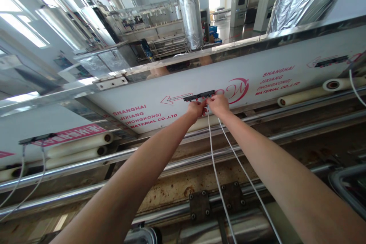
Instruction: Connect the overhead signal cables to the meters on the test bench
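Note:
Both arms reach forward to a black strip-shaped fitting [199, 95] with small connectors, fixed on a white panel [154, 105]. My left hand [196, 109] is closed just under the fitting, its fingertips pinched at the upper end of a thin white tube [213, 148]. Close beside it, my right hand [219, 103] is also pinched at the fitting's lower edge, the fingertips of both hands nearly meeting. A second white tube [240, 164] hangs down from beneath the right hand. The fingers hide the tube ends and whatever small part lies between them.
Similar black fittings sit at left [37, 138] and at right [331, 61]. Pale rolls [80, 144] lie along the panel's foot. Long metal rods [168, 167] cross below the arms, with bolted dark blocks [199, 205] nearer. Behind the panel stands a foil-wrapped cylinder [191, 13].

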Demonstrator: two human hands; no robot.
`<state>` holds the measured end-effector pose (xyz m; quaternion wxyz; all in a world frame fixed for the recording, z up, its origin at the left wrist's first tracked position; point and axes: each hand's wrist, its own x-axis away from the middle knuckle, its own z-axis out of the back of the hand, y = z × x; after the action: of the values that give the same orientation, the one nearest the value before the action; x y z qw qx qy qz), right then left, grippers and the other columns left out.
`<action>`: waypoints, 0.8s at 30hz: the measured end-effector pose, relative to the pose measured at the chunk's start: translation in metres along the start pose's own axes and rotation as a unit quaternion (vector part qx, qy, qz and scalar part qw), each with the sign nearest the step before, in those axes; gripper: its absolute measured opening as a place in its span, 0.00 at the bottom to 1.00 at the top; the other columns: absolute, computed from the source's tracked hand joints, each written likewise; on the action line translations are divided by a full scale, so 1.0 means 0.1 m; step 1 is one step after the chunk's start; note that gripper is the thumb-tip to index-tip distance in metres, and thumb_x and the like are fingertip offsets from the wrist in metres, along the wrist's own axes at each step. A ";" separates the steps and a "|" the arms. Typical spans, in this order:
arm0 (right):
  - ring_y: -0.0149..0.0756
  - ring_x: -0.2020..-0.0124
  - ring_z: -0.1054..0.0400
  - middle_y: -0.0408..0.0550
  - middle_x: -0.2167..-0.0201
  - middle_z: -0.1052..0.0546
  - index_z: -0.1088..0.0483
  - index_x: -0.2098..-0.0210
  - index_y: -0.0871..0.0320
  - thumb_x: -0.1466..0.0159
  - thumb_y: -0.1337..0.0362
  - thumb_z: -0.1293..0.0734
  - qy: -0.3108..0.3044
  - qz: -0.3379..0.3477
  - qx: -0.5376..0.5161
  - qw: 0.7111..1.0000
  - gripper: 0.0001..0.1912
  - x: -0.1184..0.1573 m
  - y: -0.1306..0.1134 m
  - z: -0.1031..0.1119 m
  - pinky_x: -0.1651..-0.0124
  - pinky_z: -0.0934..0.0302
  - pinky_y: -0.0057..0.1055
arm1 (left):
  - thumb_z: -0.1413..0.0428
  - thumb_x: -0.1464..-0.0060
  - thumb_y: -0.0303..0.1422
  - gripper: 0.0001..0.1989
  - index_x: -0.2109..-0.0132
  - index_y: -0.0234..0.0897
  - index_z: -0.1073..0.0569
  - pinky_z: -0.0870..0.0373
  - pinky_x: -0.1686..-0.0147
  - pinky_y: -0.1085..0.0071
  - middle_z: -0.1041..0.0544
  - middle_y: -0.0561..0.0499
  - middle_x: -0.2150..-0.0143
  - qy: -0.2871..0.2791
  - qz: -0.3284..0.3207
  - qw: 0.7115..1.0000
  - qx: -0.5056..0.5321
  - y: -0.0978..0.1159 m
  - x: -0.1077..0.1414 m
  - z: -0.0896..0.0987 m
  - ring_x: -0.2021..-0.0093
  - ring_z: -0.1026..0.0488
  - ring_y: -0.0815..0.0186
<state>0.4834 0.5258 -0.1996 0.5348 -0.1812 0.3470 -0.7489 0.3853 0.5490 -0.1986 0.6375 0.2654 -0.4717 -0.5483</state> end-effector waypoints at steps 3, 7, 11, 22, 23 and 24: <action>0.43 0.57 0.29 0.57 0.64 0.22 0.28 0.68 0.60 0.39 0.60 0.40 0.020 -0.025 -0.025 0.999 0.12 0.15 -0.05 0.07 0.55 0.40 0.33 | 0.50 0.38 0.33 0.14 0.71 0.31 0.31 0.43 0.83 0.79 0.30 0.53 0.80 -0.007 -0.010 0.999 0.031 -0.01 0.17 0.13 0.86 0.40 0.76; 0.42 0.56 0.30 0.57 0.60 0.23 0.31 0.59 0.62 0.36 0.62 0.44 0.051 -0.062 -0.065 0.995 0.14 0.43 -0.17 0.18 0.53 0.41 0.34 | 0.52 0.37 0.33 0.14 0.69 0.31 0.32 0.45 0.85 0.79 0.30 0.53 0.79 -0.008 -0.023 0.998 0.059 0.03 0.54 0.37 0.86 0.41 0.76; 0.42 0.58 0.30 0.53 0.62 0.24 0.34 0.56 0.62 0.37 0.63 0.42 0.074 -0.081 -0.095 0.989 0.13 0.81 -0.29 0.39 0.54 0.41 0.35 | 0.54 0.37 0.32 0.12 0.68 0.32 0.33 0.45 0.85 0.80 0.31 0.53 0.79 -0.011 -0.046 0.995 0.083 0.05 1.01 0.72 0.85 0.40 0.76; 0.35 0.71 0.33 0.47 0.68 0.25 0.30 0.62 0.56 0.38 0.60 0.41 0.060 -0.106 -0.140 0.983 0.11 3.59 0.20 1.12 0.64 0.38 0.33 | 0.48 0.46 0.51 0.18 0.66 0.41 0.28 0.40 0.78 0.71 0.29 0.53 0.76 0.067 -0.119 0.989 -0.050 -0.42 3.16 2.14 0.76 0.37 0.64; 0.37 0.67 0.31 0.49 0.65 0.25 0.30 0.63 0.56 0.39 0.62 0.41 0.053 -0.101 -0.135 0.984 0.10 3.79 0.30 1.07 0.62 0.37 0.34 | 0.47 0.46 0.51 0.18 0.65 0.42 0.28 0.37 0.75 0.68 0.29 0.53 0.75 0.047 -0.099 0.993 -0.046 -0.53 3.39 2.19 0.75 0.35 0.62; 0.39 0.61 0.31 0.51 0.62 0.25 0.28 0.63 0.56 0.40 0.64 0.41 0.039 -0.091 -0.139 0.985 0.11 3.94 0.39 1.00 0.58 0.37 0.36 | 0.46 0.49 0.53 0.19 0.67 0.42 0.29 0.38 0.78 0.68 0.30 0.53 0.77 0.041 -0.087 0.995 -0.026 -0.65 3.59 2.21 0.77 0.36 0.62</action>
<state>0.4313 0.1204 -0.1973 0.4201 -0.2555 0.4501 -0.7455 0.1421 0.2305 -0.0513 0.6127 0.3107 -0.4060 -0.6027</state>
